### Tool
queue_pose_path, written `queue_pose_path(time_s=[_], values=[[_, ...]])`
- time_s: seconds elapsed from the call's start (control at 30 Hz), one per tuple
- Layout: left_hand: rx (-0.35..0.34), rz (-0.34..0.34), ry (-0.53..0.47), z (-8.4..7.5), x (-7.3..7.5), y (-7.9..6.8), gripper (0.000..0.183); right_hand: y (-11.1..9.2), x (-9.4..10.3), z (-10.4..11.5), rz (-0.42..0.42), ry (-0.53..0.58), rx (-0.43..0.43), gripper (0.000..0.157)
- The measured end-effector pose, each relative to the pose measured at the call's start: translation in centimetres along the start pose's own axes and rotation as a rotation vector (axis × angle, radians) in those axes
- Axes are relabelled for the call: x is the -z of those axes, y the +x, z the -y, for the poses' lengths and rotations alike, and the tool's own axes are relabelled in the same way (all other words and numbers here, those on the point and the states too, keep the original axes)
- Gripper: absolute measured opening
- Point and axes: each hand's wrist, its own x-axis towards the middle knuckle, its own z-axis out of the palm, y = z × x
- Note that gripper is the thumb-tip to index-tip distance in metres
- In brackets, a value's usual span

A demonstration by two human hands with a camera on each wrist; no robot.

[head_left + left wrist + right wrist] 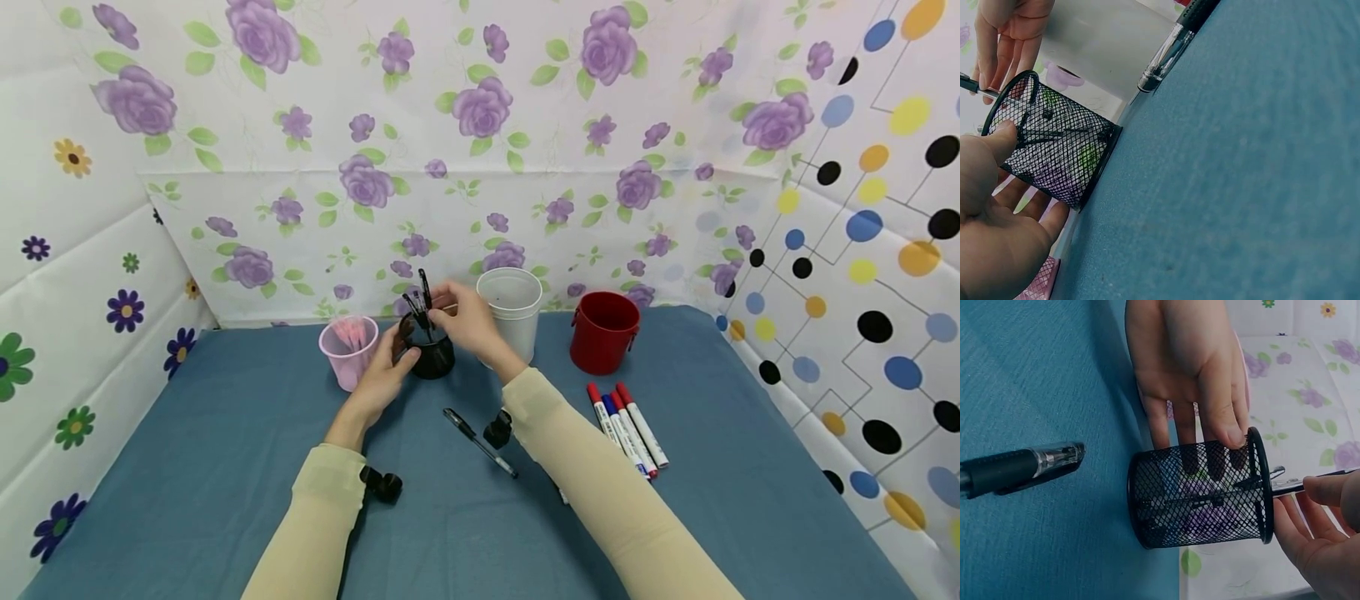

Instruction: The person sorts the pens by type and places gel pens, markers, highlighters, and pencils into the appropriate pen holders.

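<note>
My left hand [381, 379] grips a black mesh pen holder [433, 360] from its left side, thumb near the rim and fingers round the far wall. The holder stands upright on the cloth. Above its mouth, my right hand [471, 321] pinches a black pen [424, 287], whose lower end reaches into the holder. A few other pens [413, 308] lean inside; through the mesh [1204, 494] their lower parts show dimly. On the cloth in front lies a black clear-barrelled pen [480, 444], apart from both hands.
Left of the holder is a pink cup [349, 360] with pink items in it. To the right stand a white bin [517, 329] and a red bucket [602, 337]. Several red- and blue-capped markers [626, 429] lie near the right forearm. A patterned cloth wall [450, 217] rises behind.
</note>
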Motion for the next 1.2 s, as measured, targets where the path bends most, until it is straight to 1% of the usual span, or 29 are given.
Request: queue_pose_path(time_s=[0.43, 0.7, 0.97, 1.2], values=[[0.009, 0.008, -0.011, 0.0, 0.05, -0.08, 0.06, -0.06, -0.43, -0.26, -0.027, -0.036, 0.013, 0.023], [0.019, 0.008, -0.006, -0.13, 0.02, -0.13, 0.06, -0.08, -0.54, -0.09, -0.038, -0.037, -0.009, 0.024], [0.011, 0.01, 0.006, -0.02, 0.12, -0.01, 0.061, -0.18, -0.57, -0.02, -0.041, -0.022, -0.016, 0.023], [0.05, -0.007, 0.022, -0.24, 0.04, 0.01, 0.065, -0.26, -0.48, -0.12, -0.035, -0.013, 0.002, 0.025]])
